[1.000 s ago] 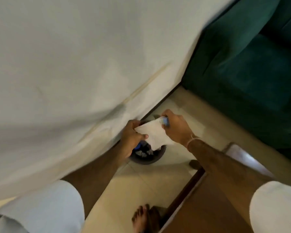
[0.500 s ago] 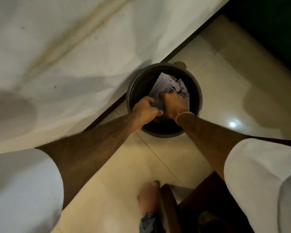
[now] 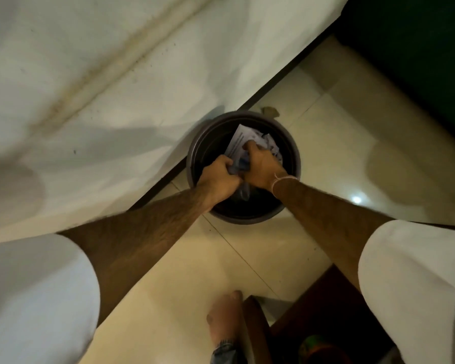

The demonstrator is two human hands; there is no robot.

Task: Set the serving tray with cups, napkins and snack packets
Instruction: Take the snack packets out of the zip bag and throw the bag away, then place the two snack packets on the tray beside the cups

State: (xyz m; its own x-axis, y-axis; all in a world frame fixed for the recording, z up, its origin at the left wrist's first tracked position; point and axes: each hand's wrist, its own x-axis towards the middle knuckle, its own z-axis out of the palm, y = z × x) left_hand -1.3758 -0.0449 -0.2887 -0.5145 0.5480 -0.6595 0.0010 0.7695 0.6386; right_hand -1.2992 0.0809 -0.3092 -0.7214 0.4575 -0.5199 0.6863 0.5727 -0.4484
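scene: a dark round bin [image 3: 292,156] is seen from above on the tiled floor [image 3: 184,271], just beside the edge of a bed covered in a white sheet [image 3: 116,88].
left hand [image 3: 218,181]: held over the bin's near side, fingers curled tight around crumpled wrapping [image 3: 237,168].
right hand [image 3: 263,166]: reached into the bin, fingers pressed down on white printed paper [image 3: 238,140]; a thread band is worn at the wrist.
task things: no tray, cups, napkins or snack packets are shown anywhere; their place cannot be told.
progress: nothing of the tray setting can be confirmed as done; what is handled is judged to be waste being pushed into the bin, so the setting itself is judged to be all left, or out of view.
hidden: the bin's bottom is lost in shadow and the fingertips are buried in the paper.
hard to make out: a small scrap on the floor behind the bin, and a coloured object at the lower edge, cut off.
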